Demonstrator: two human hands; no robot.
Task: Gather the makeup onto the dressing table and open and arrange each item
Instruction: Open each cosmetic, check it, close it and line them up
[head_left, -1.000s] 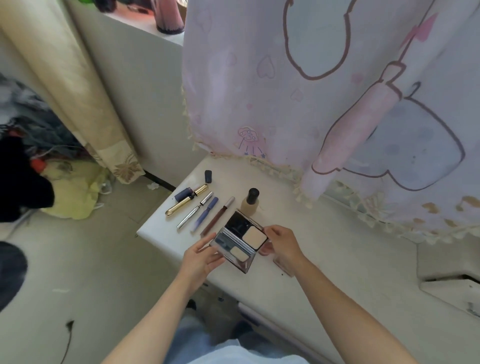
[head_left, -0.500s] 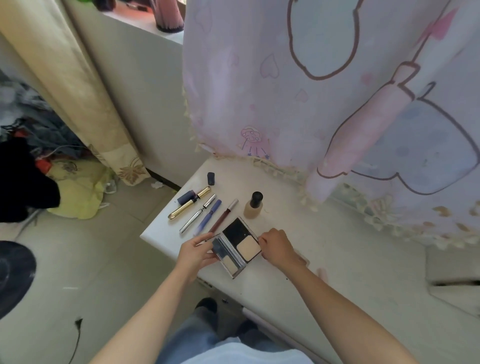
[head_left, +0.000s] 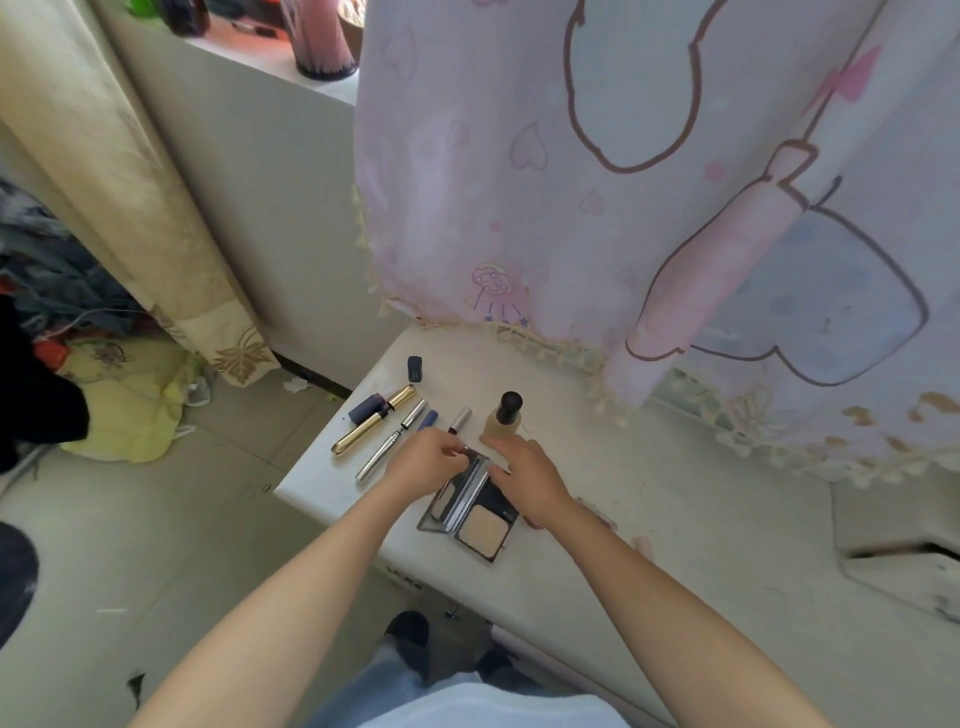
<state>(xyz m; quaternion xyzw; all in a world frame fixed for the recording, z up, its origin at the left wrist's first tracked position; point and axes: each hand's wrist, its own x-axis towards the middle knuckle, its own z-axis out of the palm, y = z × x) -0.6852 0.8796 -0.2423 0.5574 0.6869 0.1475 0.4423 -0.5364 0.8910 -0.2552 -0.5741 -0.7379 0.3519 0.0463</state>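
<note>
Powder compact lies open on the dressing table. At its far end, the left hand pinches the mirrored lid; the right hand covers the tray's corner, grip unclear. Just beyond the fingertips stands the foundation bottle.

I see bare table right of the compact — a bottle stands just behind, tubes crowd the left, and the curtain hangs low at the back.
</note>
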